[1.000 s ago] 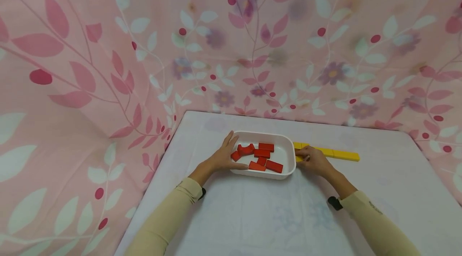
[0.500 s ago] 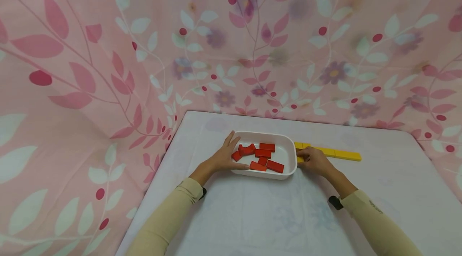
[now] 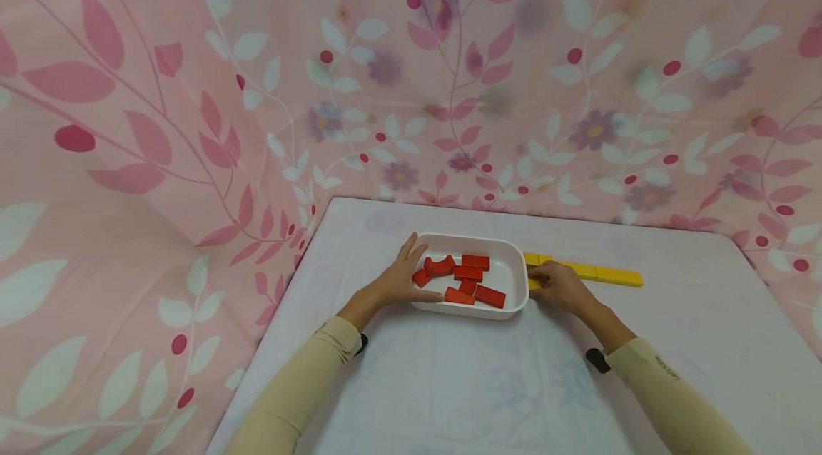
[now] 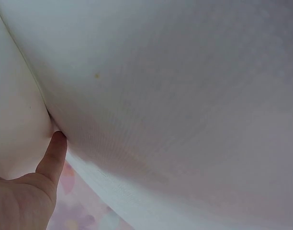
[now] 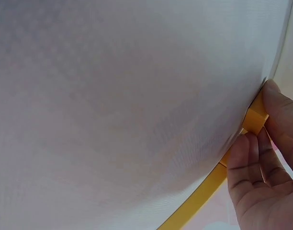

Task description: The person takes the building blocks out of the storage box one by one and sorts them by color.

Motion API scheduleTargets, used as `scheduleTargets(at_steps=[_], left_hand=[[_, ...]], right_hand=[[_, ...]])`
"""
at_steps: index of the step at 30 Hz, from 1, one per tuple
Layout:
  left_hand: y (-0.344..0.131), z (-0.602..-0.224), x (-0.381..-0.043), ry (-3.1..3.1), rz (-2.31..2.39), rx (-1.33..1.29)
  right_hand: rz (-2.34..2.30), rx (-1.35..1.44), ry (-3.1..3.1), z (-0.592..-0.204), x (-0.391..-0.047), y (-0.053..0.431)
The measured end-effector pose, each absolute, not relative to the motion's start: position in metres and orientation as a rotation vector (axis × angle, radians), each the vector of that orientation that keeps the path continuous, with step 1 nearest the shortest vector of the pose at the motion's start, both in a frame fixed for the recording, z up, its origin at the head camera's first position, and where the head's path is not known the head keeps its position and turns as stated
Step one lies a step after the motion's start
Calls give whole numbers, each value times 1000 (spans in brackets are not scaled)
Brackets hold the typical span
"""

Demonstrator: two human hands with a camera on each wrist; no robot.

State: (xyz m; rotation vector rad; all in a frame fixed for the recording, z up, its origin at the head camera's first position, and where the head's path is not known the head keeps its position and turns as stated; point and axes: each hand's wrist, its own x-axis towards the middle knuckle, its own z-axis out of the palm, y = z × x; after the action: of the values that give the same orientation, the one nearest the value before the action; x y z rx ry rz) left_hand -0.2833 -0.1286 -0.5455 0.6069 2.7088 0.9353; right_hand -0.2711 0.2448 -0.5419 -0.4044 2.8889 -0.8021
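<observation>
One yellow block, probably light, rigid, easiest held by its sides: right hand pinches it; left hand spreads against white tray.

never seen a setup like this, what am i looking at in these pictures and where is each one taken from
There is no machine here, just a person working with a bare left hand and right hand. The wide picture comes from a camera worn on the head, looking forward and down. The two close-ups come from cameras worn on the wrists, one beside each hand.

On the white-covered table sits a white tray with red blocks in it. To its right runs a line of yellow blocks, partly hidden by a hand.

The left hand rests at the tray's left end, fingers spread. The right hand, at the opposite end, appears to pinch a yellow block, seen best in the right wrist picture.
</observation>
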Motion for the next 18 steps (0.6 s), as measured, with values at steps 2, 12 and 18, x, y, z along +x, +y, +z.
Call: scheduleTargets(at_steps=[2, 12, 18], left_hand=[[-129, -545, -283, 2707, 937, 606], [-128, -545, -282, 2706, 939, 610], [-129, -544, -282, 2708, 952, 611]], right_hand=[[-799, -418, 2898, -542, -271, 245], [-756, -412, 2921, -542, -270, 245], [-778, -396, 2919, -542, -268, 245]])
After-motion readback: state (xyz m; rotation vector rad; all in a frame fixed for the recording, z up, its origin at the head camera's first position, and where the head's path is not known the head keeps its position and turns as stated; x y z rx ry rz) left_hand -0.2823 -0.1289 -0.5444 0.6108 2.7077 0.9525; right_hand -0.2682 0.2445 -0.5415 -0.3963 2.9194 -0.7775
